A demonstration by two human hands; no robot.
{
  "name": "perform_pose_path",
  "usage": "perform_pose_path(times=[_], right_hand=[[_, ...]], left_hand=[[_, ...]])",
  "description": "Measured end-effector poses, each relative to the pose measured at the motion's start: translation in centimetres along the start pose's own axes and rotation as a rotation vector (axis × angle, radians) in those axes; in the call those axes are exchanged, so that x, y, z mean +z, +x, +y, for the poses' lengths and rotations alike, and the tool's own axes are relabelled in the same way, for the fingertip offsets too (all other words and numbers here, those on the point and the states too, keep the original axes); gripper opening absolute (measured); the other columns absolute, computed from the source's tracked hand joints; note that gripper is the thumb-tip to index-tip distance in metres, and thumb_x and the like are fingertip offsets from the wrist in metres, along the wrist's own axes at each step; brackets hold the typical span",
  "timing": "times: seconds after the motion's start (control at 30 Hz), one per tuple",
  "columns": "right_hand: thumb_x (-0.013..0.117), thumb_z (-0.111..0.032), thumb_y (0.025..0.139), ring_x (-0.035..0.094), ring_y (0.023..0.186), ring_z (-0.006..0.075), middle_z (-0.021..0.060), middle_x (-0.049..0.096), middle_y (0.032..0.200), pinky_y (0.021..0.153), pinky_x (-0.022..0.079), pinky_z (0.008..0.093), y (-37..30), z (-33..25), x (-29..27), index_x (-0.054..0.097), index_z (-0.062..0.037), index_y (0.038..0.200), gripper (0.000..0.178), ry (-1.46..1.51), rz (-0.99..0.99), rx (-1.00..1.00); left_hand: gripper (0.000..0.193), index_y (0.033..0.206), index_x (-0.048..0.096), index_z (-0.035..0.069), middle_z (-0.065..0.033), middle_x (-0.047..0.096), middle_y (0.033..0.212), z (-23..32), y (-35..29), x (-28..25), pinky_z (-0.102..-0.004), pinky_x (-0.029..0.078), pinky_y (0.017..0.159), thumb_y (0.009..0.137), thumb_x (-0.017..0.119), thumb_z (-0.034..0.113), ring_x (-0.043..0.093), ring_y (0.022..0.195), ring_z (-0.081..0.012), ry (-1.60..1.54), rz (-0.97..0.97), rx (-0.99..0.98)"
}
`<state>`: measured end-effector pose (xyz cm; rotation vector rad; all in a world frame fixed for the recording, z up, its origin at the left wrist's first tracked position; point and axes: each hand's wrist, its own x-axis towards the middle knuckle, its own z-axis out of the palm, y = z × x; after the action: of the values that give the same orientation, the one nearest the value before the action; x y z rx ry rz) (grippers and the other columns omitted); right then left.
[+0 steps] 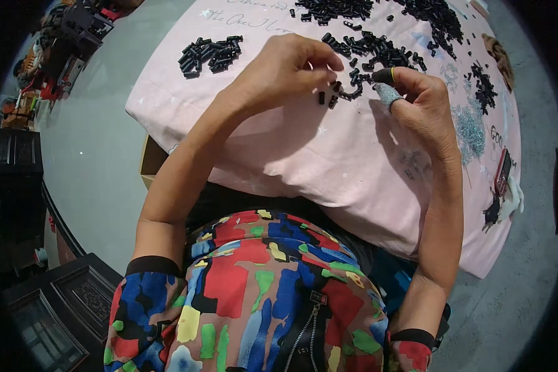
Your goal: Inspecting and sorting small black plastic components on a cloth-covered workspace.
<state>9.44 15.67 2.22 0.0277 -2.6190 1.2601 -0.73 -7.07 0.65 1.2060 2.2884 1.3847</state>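
Observation:
My left hand [285,69] hangs over the pink cloth [273,142], fingers curled and thumb bent in toward them. Small black cylindrical parts [333,99] lie just under its fingertips; whether one is pinched there is hidden. Facing it from the right, my right hand [420,104] has its index finger and thumb drawn together at a small black part [367,79]. A black cover sits on that index finger, and grey wrapping [387,96] surrounds the thumb. Between the hands, several black parts form a short curved row [352,95].
Loose black parts form a separate cluster [209,56] at left and larger heaps [437,22] toward the far side. A spread of thin silvery pieces [469,129] lies at right. Near the right edge are a red-and-black phone [503,170] and keys [491,212].

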Motion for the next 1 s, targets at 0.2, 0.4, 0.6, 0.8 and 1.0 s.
perform_pose_path(times=[0.2, 0.4, 0.6, 0.8, 1.0], right_hand=[[0.063, 0.003, 0.075, 0.061, 0.068, 0.0059, 0.0046, 0.074, 0.081, 0.065, 0.051, 0.025, -0.2, -0.5, 0.2, 0.075, -0.0005, 0.1, 0.028, 0.043, 0.047, 0.003], [0.063, 0.005, 0.08, 0.062, 0.07, 0.0054, 0.0035, 0.074, 0.082, 0.065, 0.051, 0.0229, 0.0, -0.3, 0.4, 0.075, 0.0001, 0.102, 0.026, 0.14, 0.037, 0.014], [0.065, 0.002, 0.083, 0.062, 0.069, 0.005, 0.002, 0.073, 0.08, 0.062, 0.05, 0.0216, 0.2, -0.4, 0.6, 0.076, -0.002, 0.104, 0.024, 0.088, 0.05, -0.084], [0.068, 0.002, 0.085, 0.062, 0.072, 0.0042, 0.0021, 0.074, 0.083, 0.064, 0.049, 0.0209, 0.0, -0.1, 0.2, 0.076, -0.0028, 0.106, 0.023, 0.179, 0.015, -0.037], [0.066, 0.004, 0.088, 0.064, 0.078, 0.0046, 0.0027, 0.074, 0.09, 0.07, 0.051, 0.0195, 0.0, -1.4, -0.1, 0.075, 0.0003, 0.108, 0.022, 0.31, -0.014, -0.007]], left_hand=[[0.021, 0.104, 0.075, 0.007, -0.0106, 0.067, 0.087, 0.1, 0.3, 0.2, -0.0329, 0.051, 0.072, 0.085, 0.068, 0.01, 0.065, 0.079, -0.0207, 0.373, 0.025, 0.154], [0.018, 0.1, 0.075, 0.007, -0.0064, 0.067, 0.084, -0.1, 0.4, 0.1, -0.0296, 0.049, 0.068, 0.083, 0.073, 0.013, 0.061, 0.073, -0.0161, 0.197, 0.031, 0.059], [0.013, 0.1, 0.075, 0.005, 0.0027, 0.069, 0.083, -1.1, 0.4, -0.2, -0.02, 0.046, 0.064, 0.091, 0.072, 0.014, 0.056, 0.072, -0.0042, -0.155, 0.029, -0.039], [0.027, 0.12, 0.072, 0.006, 0.0007, 0.071, 0.091, -0.9, 0.6, 1.1, -0.0178, 0.049, 0.069, 0.097, 0.069, 0.02, 0.061, 0.079, -0.0041, -0.401, 0.045, -0.072], [0.029, 0.12, 0.07, 0.005, -0.0039, 0.073, 0.097, 0.6, -0.5, 0.1, -0.016, 0.05, 0.067, 0.097, 0.068, 0.023, 0.062, 0.078, -0.0021, -0.67, -0.086, -0.159]])
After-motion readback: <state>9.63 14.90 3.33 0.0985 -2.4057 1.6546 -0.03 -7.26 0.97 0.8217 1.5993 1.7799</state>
